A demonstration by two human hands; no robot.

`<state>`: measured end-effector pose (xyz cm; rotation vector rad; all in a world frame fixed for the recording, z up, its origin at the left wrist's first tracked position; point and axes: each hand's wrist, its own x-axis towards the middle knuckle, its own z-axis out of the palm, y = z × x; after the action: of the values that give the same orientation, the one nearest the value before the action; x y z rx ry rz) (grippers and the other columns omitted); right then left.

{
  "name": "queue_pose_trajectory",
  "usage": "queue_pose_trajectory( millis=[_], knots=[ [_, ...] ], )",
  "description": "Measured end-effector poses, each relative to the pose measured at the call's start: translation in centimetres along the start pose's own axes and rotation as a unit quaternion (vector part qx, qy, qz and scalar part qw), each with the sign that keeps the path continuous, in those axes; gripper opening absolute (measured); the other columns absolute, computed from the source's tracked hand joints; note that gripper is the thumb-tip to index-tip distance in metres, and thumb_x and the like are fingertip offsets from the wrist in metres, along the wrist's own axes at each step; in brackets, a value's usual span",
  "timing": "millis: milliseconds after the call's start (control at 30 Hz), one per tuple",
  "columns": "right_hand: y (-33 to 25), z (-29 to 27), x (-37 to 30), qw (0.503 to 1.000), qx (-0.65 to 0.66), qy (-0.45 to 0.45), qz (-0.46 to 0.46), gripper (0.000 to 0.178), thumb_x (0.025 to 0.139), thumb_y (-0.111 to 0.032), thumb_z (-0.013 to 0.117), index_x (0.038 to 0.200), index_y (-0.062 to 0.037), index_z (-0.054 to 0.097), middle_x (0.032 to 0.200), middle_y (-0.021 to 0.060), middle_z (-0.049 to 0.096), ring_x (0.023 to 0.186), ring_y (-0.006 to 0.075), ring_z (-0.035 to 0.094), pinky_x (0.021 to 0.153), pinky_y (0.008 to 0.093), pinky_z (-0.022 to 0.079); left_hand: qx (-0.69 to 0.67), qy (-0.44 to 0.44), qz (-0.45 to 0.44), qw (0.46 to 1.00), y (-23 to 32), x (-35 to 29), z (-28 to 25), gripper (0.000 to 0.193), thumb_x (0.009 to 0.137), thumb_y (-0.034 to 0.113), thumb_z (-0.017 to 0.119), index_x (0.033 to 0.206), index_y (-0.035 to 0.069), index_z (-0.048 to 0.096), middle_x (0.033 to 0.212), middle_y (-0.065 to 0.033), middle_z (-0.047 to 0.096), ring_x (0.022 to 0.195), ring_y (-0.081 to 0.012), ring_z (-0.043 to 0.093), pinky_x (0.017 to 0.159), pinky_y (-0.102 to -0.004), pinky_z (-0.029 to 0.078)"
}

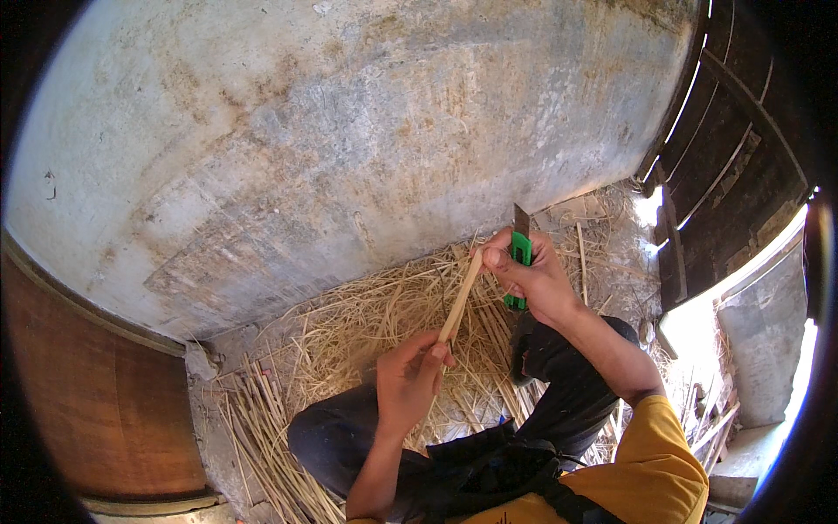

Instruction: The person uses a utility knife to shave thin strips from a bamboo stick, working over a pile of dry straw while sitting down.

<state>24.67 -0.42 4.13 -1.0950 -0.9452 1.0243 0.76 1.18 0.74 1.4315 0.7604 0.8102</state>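
A pale, flat wooden strip (463,294), perhaps bamboo, slants up to the right between my two hands. My left hand (412,371) pinches its lower end between thumb and fingers. At the upper end, the thumb and forefinger of my right hand (534,278) grip the strip. That same hand also holds a green utility knife (520,250), its blade (522,218) extended and pointing upward, away from the strip. Part of the knife's handle is hidden by my fingers.
Curly shavings (375,301) cover the floor ahead of my bent legs. A bundle of long thin strips (271,428) lies at the left. Beyond rises a stained concrete wall (349,148). A brown wooden panel (96,384) stands left; dark planks (733,166) stand right.
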Motion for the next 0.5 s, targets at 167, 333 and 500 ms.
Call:
queue_pose_trajectory(
  millis=[167,333,500],
  knots=[
    [-0.1,0.2,0.1,1.0,0.016,-0.001,-0.006,0.02,0.098,-0.024,0.072,0.095,-0.0038,0.072,0.069,-0.0033,0.058,0.05,0.0023,0.038,0.046,0.0223,0.027,-0.027,-0.03,-0.029,0.999,0.3,0.0,-0.2,0.025,0.106,0.012,0.057,0.125,0.0,0.07,0.08,-0.0023,0.066,0.053,-0.0038,0.049,0.048,-0.021,0.039],
    [0.1,0.0,0.2,1.0,0.019,-0.004,0.003,0.023,0.1,-0.025,0.069,0.105,-0.0022,0.069,0.067,-0.004,0.051,0.05,0.0027,0.038,0.047,0.0221,0.026,-0.064,-0.059,-0.032,0.996,0.6,0.0,-0.5,0.029,0.108,0.018,0.056,0.128,0.001,0.069,0.083,-0.002,0.066,0.052,-0.0038,0.048,0.048,-0.0203,0.038],
    [-1.5,1.1,0.1,0.99,-0.093,0.043,-0.094,0.033,0.099,-0.022,0.067,0.125,-0.0024,0.06,0.107,0.0048,0.063,0.074,0.0059,0.051,0.065,0.0231,0.041,-0.104,-0.048,-0.051,0.992,0.0,-0.1,-0.6,0.032,0.109,0.021,0.055,0.129,0.0,0.068,0.081,-0.0007,0.064,0.052,-0.003,0.047,0.047,-0.0203,0.036]
  ],
)
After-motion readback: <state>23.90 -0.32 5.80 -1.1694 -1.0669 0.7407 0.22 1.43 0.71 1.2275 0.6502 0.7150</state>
